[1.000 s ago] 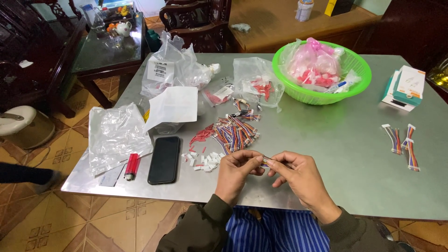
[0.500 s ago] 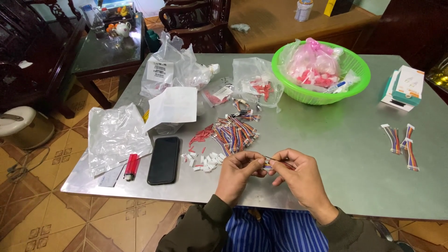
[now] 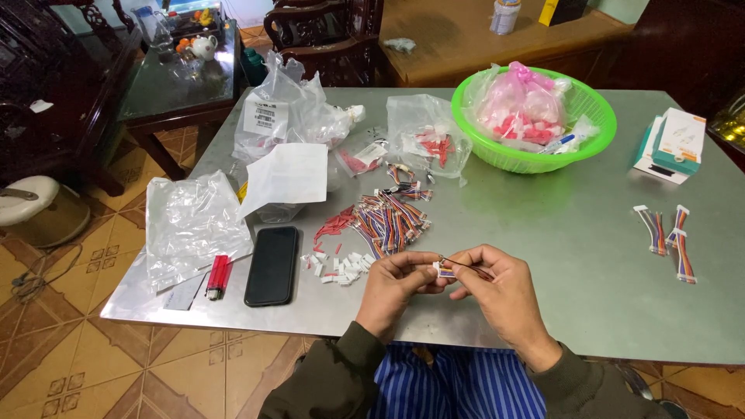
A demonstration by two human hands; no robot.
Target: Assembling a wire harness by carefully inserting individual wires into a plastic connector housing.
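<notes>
My left hand (image 3: 397, 289) and my right hand (image 3: 497, 295) meet over the near edge of the grey metal table (image 3: 543, 233). Between their fingertips they pinch a small white connector with short coloured wires (image 3: 445, 269). Just beyond the hands lies a heap of coloured wire leads (image 3: 386, 219), with loose white connector housings (image 3: 340, 264) and small red pieces (image 3: 335, 223) to its left. Both thumbs and forefingers are closed on the part.
A black phone (image 3: 272, 265) and a red lighter (image 3: 217, 276) lie at the left beside clear plastic bags (image 3: 190, 221). A green basket (image 3: 590, 105) with pink bags stands at the back. Finished wire bundles (image 3: 667, 237) and small boxes (image 3: 673, 145) lie at the right.
The hands have stayed in place; the fingers have shifted slightly on the small connector, with the right hand's fingers drawing closer to the left.
</notes>
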